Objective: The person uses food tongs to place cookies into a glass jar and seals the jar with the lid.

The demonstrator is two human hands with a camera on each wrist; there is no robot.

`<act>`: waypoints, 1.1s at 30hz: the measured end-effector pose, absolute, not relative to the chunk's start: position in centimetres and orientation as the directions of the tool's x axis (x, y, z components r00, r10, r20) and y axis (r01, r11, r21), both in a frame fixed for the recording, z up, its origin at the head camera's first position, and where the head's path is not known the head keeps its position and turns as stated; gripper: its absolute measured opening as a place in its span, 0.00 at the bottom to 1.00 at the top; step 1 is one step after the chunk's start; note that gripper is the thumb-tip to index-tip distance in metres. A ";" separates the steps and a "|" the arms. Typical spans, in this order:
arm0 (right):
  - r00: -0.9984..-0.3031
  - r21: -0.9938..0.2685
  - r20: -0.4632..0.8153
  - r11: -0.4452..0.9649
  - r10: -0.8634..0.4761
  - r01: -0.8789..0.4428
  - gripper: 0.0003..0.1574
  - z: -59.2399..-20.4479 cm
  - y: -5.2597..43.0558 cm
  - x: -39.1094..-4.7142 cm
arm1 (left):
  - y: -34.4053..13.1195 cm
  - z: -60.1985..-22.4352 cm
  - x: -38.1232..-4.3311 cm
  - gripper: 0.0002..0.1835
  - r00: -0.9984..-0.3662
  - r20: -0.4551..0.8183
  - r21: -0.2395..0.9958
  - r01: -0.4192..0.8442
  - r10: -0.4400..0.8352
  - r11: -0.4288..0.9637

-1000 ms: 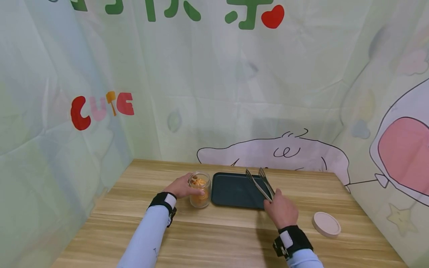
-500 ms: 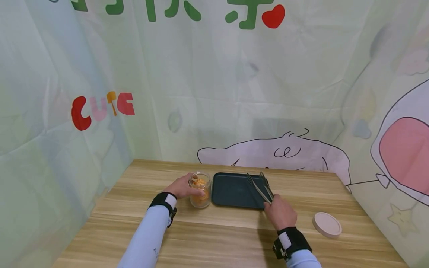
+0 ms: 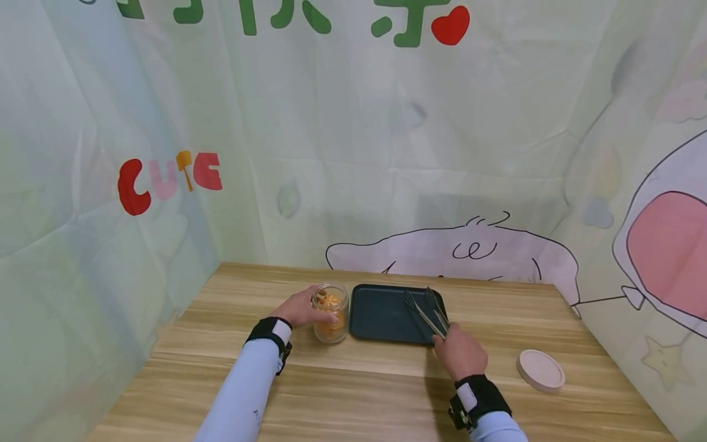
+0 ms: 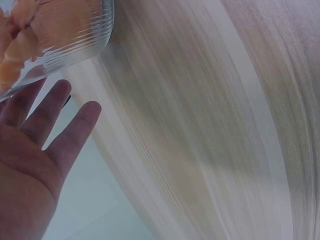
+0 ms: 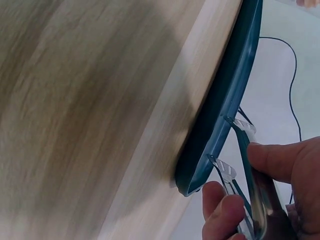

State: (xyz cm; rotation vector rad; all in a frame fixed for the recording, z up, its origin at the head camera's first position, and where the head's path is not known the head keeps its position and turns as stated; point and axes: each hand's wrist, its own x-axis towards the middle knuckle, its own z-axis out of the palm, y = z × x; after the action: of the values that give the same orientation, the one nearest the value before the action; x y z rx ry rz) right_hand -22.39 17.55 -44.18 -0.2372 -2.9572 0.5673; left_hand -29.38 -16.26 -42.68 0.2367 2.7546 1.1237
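Observation:
A clear glass jar (image 3: 331,330) without a lid stands on the table at the left end of the dark tray. Orange pieces (image 3: 329,300) fill much of it. My left hand (image 3: 301,309) holds the jar from its left side, the thumb across the front; in the left wrist view some fingers (image 4: 75,135) stretch out below the jar's ribbed base. Metal tongs (image 3: 426,318) are in my right hand (image 3: 461,352), gripped between thumb and fingers. Their two tips stand apart over the right part of the tray (image 3: 375,316), with nothing visible between them.
A pale pink round lid (image 3: 540,369) lies on the wooden table (image 3: 353,399) to the right of my right hand. A printed cloth backdrop (image 3: 364,159) hangs behind the table and along both sides.
The right hand and the tongs have come down a little toward the tray, and the tips sit lower over it. The left hand and jar have stayed in place.

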 end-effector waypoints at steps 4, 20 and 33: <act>-0.977 -0.367 0.120 0.922 0.175 0.120 0.30 -44.6 17.5 -22.6 | -16.2 -42.8 -29.4 0.52 -0.975 -0.084 0.708 0.087 0.206 0.701; -0.971 -0.291 0.135 0.945 0.196 0.151 0.43 -45.0 19.1 -22.9 | -16.3 -42.9 -29.4 0.52 -0.976 -0.098 0.712 0.068 0.195 0.699; -0.951 -0.274 0.025 0.917 0.309 0.291 0.54 -44.0 27.2 -23.3 | -16.3 -42.8 -29.1 0.50 -0.977 -0.078 0.710 0.085 0.199 0.699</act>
State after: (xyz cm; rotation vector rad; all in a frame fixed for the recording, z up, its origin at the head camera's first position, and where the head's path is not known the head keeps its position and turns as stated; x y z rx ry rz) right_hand -23.33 27.20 -44.00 -0.4715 -3.0088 0.4147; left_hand -29.11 -16.28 -42.80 0.2315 2.7562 1.1415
